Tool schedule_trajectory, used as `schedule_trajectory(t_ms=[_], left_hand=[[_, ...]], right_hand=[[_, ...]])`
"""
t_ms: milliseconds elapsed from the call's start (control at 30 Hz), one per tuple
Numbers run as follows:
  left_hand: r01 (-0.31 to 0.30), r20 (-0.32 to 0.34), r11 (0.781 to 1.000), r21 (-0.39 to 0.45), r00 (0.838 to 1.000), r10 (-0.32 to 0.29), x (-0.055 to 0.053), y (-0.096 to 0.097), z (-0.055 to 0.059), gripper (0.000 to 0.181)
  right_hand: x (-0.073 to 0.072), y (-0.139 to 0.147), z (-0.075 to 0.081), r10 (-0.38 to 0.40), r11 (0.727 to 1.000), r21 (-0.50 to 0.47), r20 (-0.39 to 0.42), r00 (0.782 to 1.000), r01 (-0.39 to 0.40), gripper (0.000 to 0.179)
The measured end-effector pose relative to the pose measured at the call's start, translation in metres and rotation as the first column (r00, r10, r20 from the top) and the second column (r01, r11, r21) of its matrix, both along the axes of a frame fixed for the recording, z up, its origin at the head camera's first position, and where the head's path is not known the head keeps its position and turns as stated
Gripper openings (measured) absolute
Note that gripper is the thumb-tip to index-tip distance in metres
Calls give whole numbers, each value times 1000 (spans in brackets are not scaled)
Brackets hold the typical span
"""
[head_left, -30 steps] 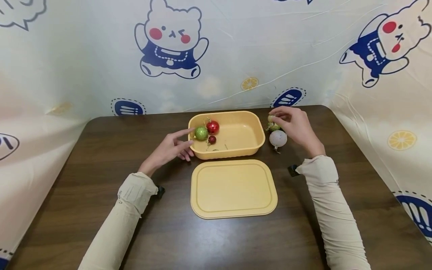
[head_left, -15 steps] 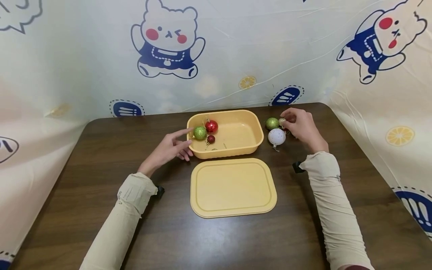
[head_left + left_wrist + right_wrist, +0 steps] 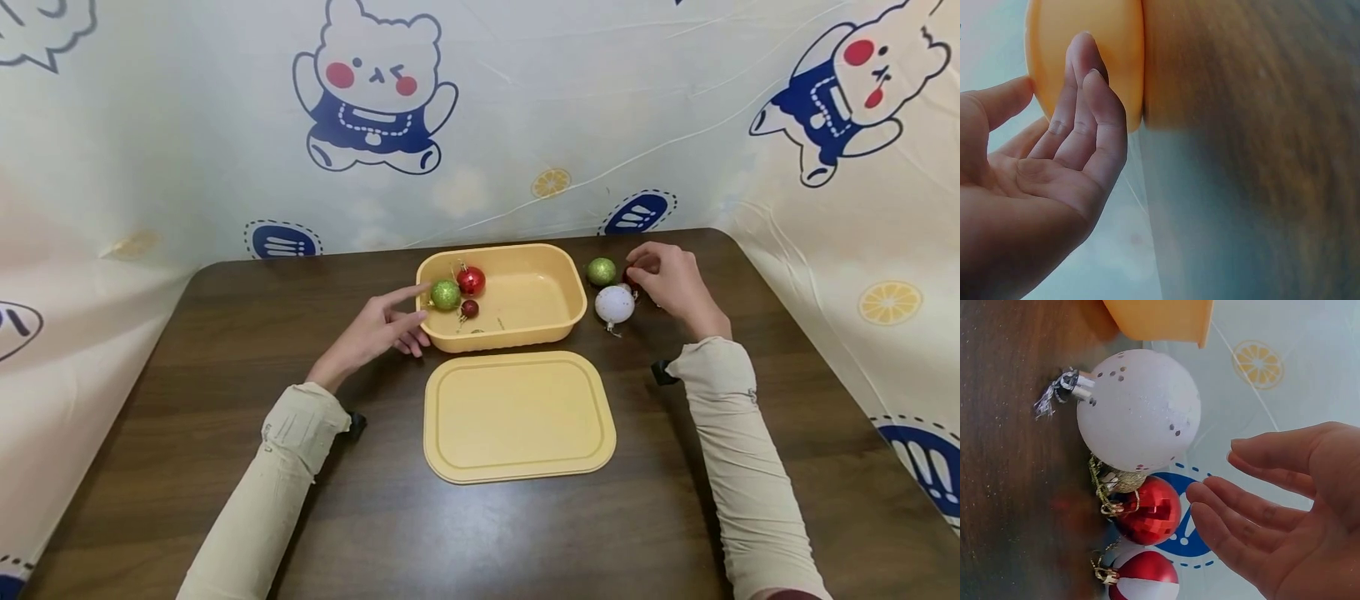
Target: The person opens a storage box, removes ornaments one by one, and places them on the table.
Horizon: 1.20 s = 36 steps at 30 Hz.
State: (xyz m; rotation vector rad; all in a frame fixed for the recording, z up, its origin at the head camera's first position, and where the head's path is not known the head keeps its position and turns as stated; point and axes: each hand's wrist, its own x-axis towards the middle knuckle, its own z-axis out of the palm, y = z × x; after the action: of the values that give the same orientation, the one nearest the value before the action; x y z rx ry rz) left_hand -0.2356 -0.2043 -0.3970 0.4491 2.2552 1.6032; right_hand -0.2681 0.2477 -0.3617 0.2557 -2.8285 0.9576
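Nearest me, the flat yellow lid (image 3: 520,417) lies at six o'clock of the open box (image 3: 536,296), where the fingers of my left hand (image 3: 378,327), loosely spread, meet the nine-o'clock rim; too firm a push there might slide the box and set the green ball (image 3: 446,295) inside rolling. Out at three o'clock sits the white ball (image 3: 615,305), and past it my right hand (image 3: 675,285) hangs near the faceted red ball (image 3: 1154,511), seemingly gripping nothing (whether thumb and forefinger meet, I can't tell); a careless dip could bump the white one away or snag a gold cord (image 3: 1113,509).
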Motion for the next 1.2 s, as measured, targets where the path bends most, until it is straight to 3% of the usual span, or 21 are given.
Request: schedule_trajectory(t_ms=[333,633,1200], left_hand=[[-13,5,1000,-9,1000,13,0,0,1,54],[-4,6,1000,-3,1000,4,0,-1,0,55],[4,10,1000,17,1000,-4,1,-1,1,56]], right_hand=[[6,-17,13,32,999,-22,-15,999,-33,19],[13,-47,21,112,993,-24,-18,994,-112,22],[13,-106,15,292,956,16,-35,956,-292,21]])
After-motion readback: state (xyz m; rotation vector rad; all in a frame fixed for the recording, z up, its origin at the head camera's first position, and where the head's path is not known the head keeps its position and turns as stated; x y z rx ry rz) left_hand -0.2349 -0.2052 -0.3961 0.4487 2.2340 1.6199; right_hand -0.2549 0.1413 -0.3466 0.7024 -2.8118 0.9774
